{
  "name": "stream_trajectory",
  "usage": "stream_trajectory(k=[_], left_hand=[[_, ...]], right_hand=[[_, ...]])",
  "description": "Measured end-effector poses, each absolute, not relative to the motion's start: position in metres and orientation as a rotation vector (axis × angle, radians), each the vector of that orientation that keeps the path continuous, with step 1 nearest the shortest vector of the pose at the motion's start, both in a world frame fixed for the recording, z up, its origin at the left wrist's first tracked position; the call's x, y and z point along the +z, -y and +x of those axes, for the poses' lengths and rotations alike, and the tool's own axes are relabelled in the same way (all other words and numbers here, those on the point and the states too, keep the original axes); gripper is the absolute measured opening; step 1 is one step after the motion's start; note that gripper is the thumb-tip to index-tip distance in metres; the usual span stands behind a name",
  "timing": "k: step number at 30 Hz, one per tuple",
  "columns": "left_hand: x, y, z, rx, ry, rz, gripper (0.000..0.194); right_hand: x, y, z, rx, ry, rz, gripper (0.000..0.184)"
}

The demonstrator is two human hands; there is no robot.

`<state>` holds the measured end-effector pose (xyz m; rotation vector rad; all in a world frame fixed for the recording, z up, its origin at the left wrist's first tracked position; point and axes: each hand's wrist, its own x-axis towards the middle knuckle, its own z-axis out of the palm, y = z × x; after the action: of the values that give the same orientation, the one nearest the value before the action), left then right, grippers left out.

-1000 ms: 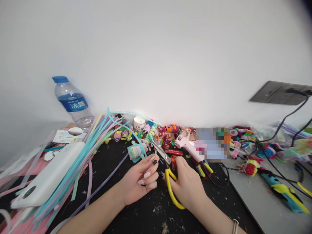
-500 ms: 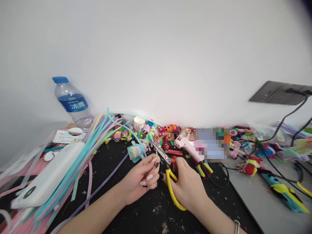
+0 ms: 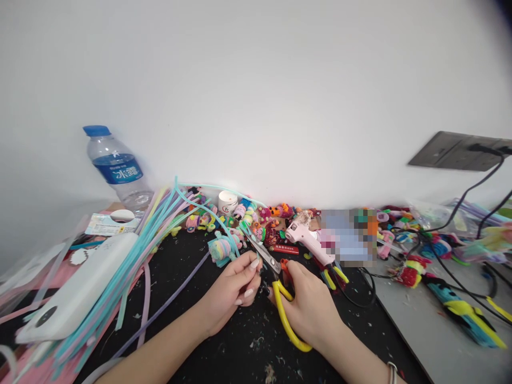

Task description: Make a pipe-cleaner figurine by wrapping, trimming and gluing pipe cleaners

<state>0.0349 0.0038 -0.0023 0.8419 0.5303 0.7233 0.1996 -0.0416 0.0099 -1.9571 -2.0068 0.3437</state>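
My right hand grips yellow-handled scissors, their blades pointing away to the upper left. A small orange-red thing shows by its fingers; I cannot tell what it is. Just left of the blades, my left hand is closed in a pinch on a short pale green pipe cleaner piece, mostly hidden by the fingertips. Beyond my left hand lies a pastel striped pipe cleaner figure with turquoise parts.
Long pastel pipe cleaners and a white power bank-like block lie at left, before a water bottle. A pink glue gun, a paper cup and small colourful figures line the wall. Black cables cross the right side.
My left fingers have turned slightly and closed in, so the pale green piece shows less. The scissors' handles have shifted a little, and the view has moved slightly.
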Motion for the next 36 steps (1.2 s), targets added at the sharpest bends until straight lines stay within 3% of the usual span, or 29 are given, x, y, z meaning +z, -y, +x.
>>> stream_trajectory(k=[36], left_hand=[[-0.0011, -0.0021, 0.0328, 0.663, -0.417, 0.625, 0.013]], right_hand=[[0.0053, 0.0395, 0.1978, 0.448, 1.981, -1.860, 0.023]])
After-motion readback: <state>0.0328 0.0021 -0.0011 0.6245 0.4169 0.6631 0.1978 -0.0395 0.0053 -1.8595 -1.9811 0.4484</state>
